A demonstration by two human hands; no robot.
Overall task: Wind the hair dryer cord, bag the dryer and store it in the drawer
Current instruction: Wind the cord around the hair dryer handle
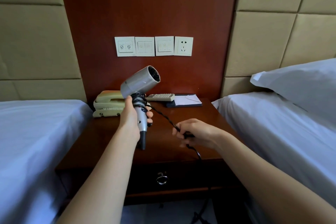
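Grip, left hand (133,114): fingers curled round the handle of the hair dryer (138,82), which is held upright above the left middle of the worktop (209,114), nozzle tilted towards the back wall. Several turns of cord (163,118) sit bunched at the top of the handle, just above the thumb.

Right hand (196,132): pinches the cord near the front right of the worktop; the cord runs taut from there to the handle.

Tail of the cord drops over the front edge, past the drawer (181,174), to the floor.

Risks, judged:
- Turns are stacked unevenly, so they may slide down onto the left fingers or spring loose if tension drops.
- Trailing tail may snag on the front edge or the drawer's ring pull.
- Plug is not in view and may whip up.
- Telephone (107,103) and remote (161,97) sit near the swing.
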